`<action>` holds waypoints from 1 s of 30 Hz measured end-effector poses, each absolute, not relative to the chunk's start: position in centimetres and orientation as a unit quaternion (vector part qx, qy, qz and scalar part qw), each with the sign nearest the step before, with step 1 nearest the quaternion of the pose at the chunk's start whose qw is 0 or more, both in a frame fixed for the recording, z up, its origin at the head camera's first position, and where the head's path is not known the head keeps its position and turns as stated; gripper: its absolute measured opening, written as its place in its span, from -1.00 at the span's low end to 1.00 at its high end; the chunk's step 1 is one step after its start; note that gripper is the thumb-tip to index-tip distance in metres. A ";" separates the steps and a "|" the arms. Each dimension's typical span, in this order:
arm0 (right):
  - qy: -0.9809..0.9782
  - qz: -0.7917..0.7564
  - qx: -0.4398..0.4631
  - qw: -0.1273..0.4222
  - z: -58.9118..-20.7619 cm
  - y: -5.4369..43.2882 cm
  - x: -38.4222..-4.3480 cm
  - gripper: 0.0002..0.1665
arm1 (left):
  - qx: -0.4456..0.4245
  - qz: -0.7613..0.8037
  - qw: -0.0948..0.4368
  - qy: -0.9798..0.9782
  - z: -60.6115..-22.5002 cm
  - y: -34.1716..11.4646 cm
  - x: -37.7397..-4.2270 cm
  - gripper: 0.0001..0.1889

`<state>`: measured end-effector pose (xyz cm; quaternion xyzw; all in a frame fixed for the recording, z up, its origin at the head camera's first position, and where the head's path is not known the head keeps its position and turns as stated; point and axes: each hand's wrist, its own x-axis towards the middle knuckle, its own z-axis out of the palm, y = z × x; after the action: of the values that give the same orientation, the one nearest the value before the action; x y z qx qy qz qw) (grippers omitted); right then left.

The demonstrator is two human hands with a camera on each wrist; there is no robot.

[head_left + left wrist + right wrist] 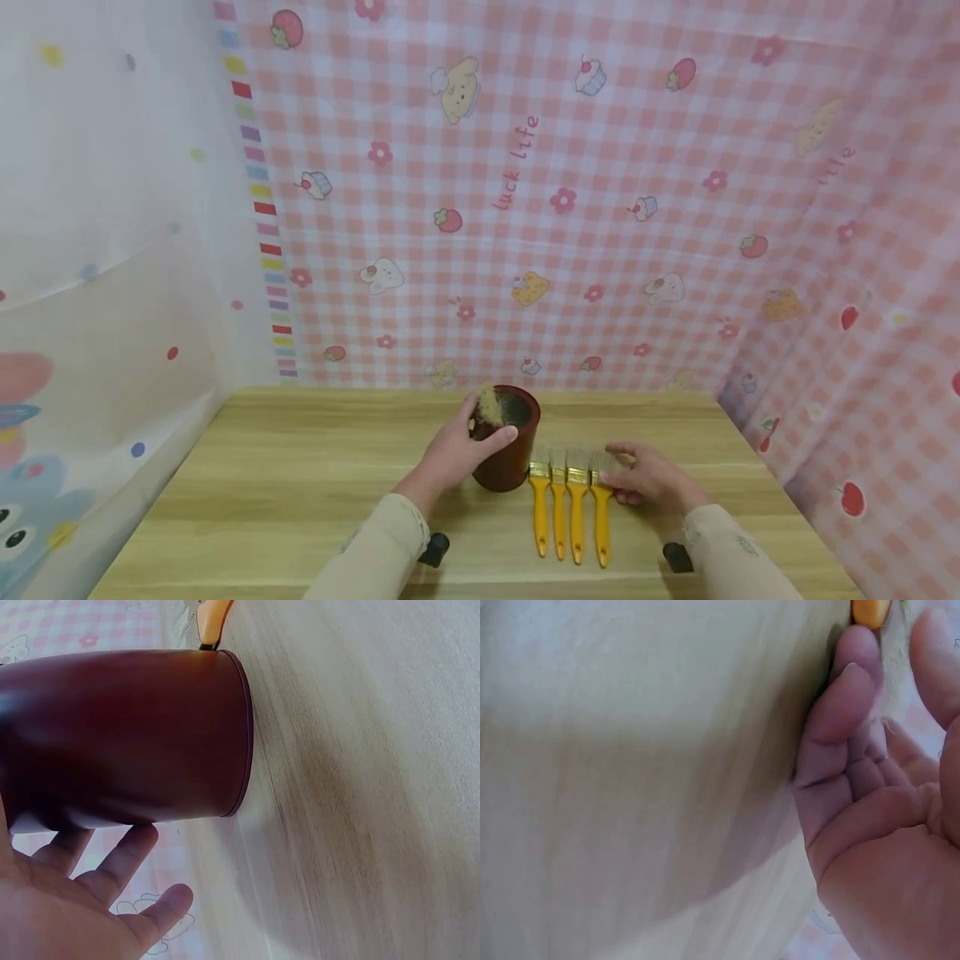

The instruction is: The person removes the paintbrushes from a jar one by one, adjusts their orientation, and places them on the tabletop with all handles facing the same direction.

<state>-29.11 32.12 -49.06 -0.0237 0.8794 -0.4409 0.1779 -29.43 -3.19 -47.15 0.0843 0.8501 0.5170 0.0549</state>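
A dark red-brown cylindrical pot [504, 467] stands upright on the table, its open mouth facing up. My left hand [457, 450] holds it near the rim, thumb on the near side and fingers at the left. In the left wrist view, fingertips [142, 838] lie against the pot's wall [127, 742]. A beige fuzzy tuft [490, 406] shows at the rim beside that hand. Several flat paintbrushes with yellow handles lie in a row right of the pot, bristles away from me. My right hand [648, 477] is beside the rightmost paintbrush [602, 512], fingertips right at its metal band and thumb apart.
The wood-grain table [300, 483] reaches back to a pink checked cloth [480, 250]. Patterned cloth also hangs at the left and right sides. Small black parts [433, 550] sit by both wrists.
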 end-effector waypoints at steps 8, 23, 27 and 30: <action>0.914 -0.400 -0.072 0.016 -44.4 28.9 -31.0 -0.13 | 0.075 0.515 0.069 0.851 -46.8 -3.0 -29.3 0.05; 0.906 -0.366 -0.212 0.002 -38.8 16.5 -30.5 -0.12 | 0.097 0.510 0.068 0.852 -46.6 -3.2 -29.5 0.12; 0.912 -0.359 -0.199 -0.006 -39.0 15.8 -30.8 -0.23 | 0.095 0.520 0.068 0.846 -46.7 -3.4 -29.4 0.12; 0.910 -0.362 -0.202 -0.008 -39.1 15.7 -31.1 -0.33 | 0.093 0.522 0.066 0.845 -46.7 -3.4 -29.2 0.11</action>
<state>-31.09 15.67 -39.11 -0.2018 0.9100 -0.3622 -0.0082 -29.25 -3.43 -46.65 0.0934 0.8453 0.5219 0.0658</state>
